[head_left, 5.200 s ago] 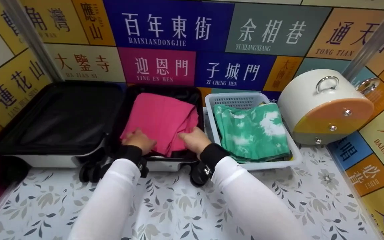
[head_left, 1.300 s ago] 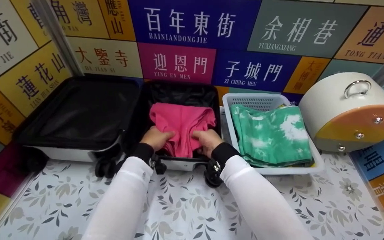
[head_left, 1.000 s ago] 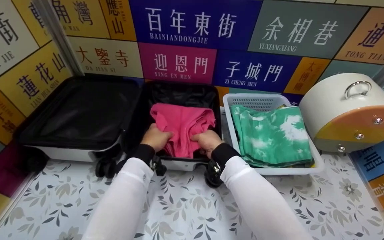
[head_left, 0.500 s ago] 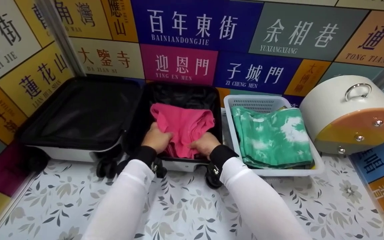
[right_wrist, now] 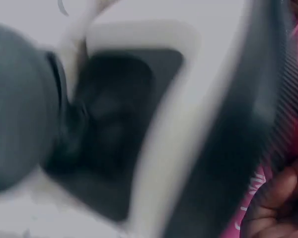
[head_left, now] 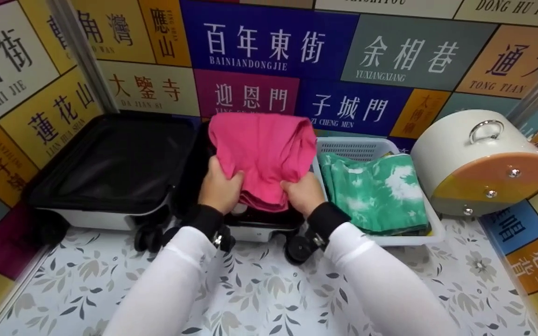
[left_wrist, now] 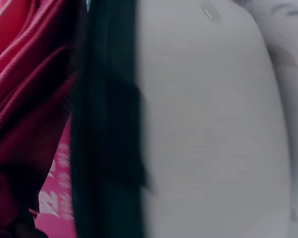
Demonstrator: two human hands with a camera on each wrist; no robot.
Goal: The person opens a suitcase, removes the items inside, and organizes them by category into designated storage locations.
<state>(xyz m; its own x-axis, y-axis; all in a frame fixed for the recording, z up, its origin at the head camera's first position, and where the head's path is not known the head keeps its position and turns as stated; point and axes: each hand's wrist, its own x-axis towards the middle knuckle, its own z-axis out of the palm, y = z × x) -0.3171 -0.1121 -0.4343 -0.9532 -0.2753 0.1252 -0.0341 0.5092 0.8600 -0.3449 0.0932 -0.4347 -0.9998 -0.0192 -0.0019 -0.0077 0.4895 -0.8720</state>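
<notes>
A folded pink garment (head_left: pixel 264 149) hangs between both hands over the right half of an open suitcase (head_left: pixel 250 232) in the head view. My left hand (head_left: pixel 222 190) grips its near left edge, thumb on top. At the near right edge my right hand (head_left: pixel 305 193) pinches the fabric the same way. The garment's far end stands up in front of the wall and hides most of the case's black inside. In the left wrist view the pink folds (left_wrist: pixel 25 94) hang beside the case's white shell (left_wrist: pixel 213 124). Curled fingers (right_wrist: pixel 275 203) of the right hand show in the right wrist view.
The suitcase's other half (head_left: pixel 110 161), with a black lining, lies to the left. Right of the hands stands a pale blue basket (head_left: pixel 362 148) holding a green and white tie-dyed cloth (head_left: pixel 376 193). A white drum-shaped box (head_left: pixel 456 154) leans farther right. Patterned walls close the back.
Earlier the pink garment lay spread in the suitcase, then was drawn in narrower by both hands. In the last half second the hands have lifted it up out of the case.
</notes>
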